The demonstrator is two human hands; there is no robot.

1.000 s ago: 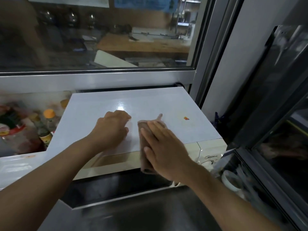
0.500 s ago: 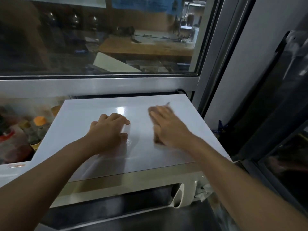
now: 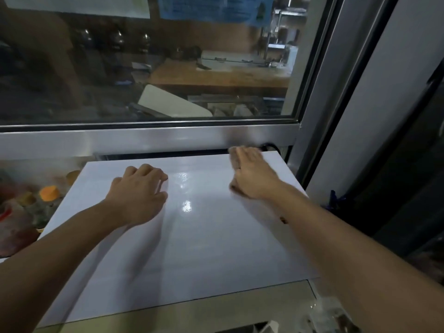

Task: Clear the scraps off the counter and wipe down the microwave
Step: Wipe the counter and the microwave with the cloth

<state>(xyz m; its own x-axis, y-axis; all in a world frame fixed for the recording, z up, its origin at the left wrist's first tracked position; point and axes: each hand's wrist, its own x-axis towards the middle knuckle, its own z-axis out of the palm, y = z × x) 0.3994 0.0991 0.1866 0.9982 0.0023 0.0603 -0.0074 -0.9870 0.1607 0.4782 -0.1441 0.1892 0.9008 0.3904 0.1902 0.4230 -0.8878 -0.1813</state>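
The white microwave (image 3: 192, 236) fills the middle of the view, its flat top glossy with two bright glints near the centre. It stands below a metal window frame (image 3: 144, 140).

The left hand (image 3: 138, 191) rests on the top's left half, palm down, fingers loosely curled at the knuckles and holding nothing.

The right hand (image 3: 252, 175) lies flat near the far right corner of the top, fingers straight and blurred, reaching the rear edge. A dark sliver of cloth (image 3: 232, 188) shows under its palm edge, pressed against the surface; most of it is hidden.

Left of the microwave stand blurred bottles, one with an orange cap (image 3: 49, 193).
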